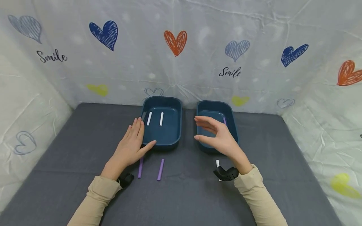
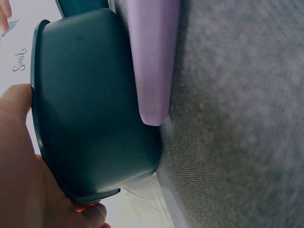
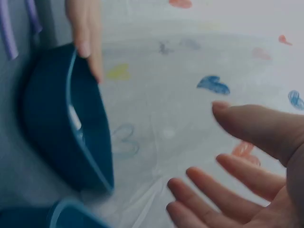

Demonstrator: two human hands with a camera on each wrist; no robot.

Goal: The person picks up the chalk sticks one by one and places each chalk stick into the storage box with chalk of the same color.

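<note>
My left hand point(image 1: 131, 142) rests on the near left corner of the left dark-blue bin point(image 1: 169, 142), fingers straight along its left rim and thumb over its near rim. Two white chalk sticks point(image 1: 161, 119) lie inside that bin. Over the right dark-blue bin point(image 1: 233, 125), my right hand point(image 1: 216, 133) hovers with fingers spread from the thumb and nothing between them. Part of a purple chalk stick point(image 1: 224, 121) shows inside that bin behind the hand. In the left wrist view, a purple stick point(image 2: 154, 61) looms large before the left bin's wall point(image 2: 90, 104).
Two purple chalk sticks point(image 1: 160, 169) lie on the grey tablecloth point(image 1: 186, 201) in front of the left bin. A white chalk stick point(image 1: 217, 163) lies before the right bin, partly covered by the black wrist camera point(image 1: 226, 174). A heart-printed cloth point(image 1: 203, 62) stands behind.
</note>
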